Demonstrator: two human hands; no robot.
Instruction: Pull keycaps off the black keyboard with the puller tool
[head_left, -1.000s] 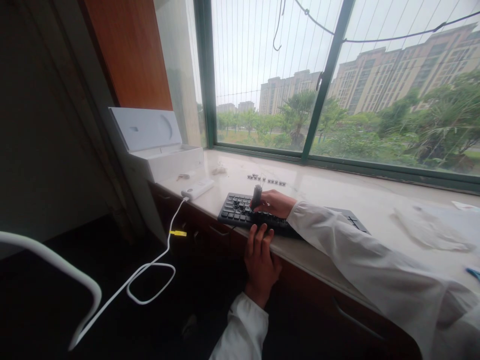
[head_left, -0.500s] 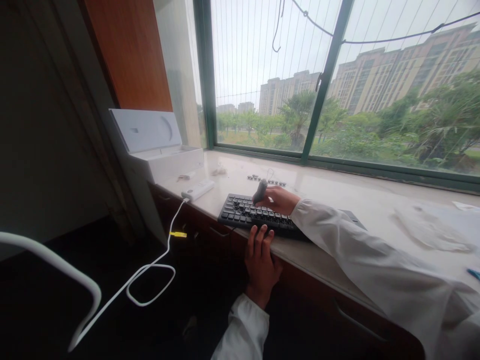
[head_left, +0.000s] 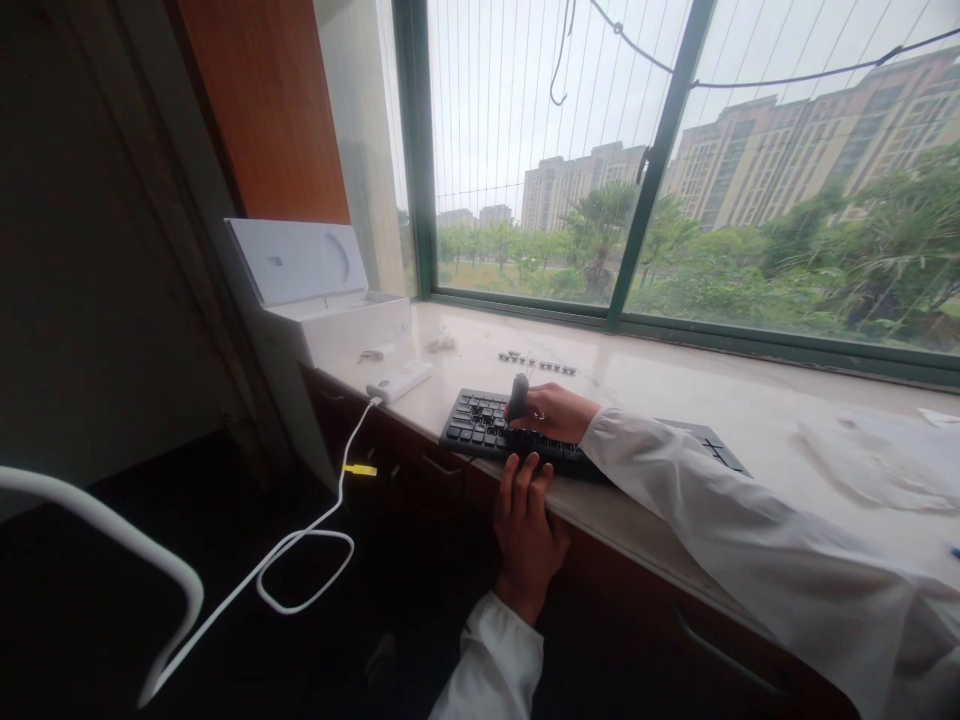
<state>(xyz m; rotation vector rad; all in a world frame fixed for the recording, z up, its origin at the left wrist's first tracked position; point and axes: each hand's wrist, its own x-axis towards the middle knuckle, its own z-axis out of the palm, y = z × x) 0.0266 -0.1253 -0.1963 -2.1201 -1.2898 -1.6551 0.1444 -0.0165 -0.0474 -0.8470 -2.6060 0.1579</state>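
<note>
A black keyboard (head_left: 469, 412) lies on the white windowsill counter, and some of its keycaps are off, showing dark gaps. My right hand (head_left: 559, 408) is closed round a short dark keycap puller (head_left: 517, 398), held upright over the keys with a thin wire loop at its top end. The puller's lower end is hidden among the keys and fingers. At the keyboard's front edge rests my left hand (head_left: 526, 525), its fingers stretched out and slightly apart, holding nothing. Behind the keyboard, loose keycaps (head_left: 536, 362) lie in a row.
An open white box (head_left: 341, 325) stands at the left end of the counter (head_left: 757, 400). Near it lies a white power bank (head_left: 401, 380) with a white cable (head_left: 341, 470) hanging off the edge. Clear plastic wrapping (head_left: 862, 460) lies at the right.
My right hand has moved slightly lower over the keyboard, and the puller has gone from tilted to nearly upright. My left hand stays at the front edge. The view has shifted a little.
</note>
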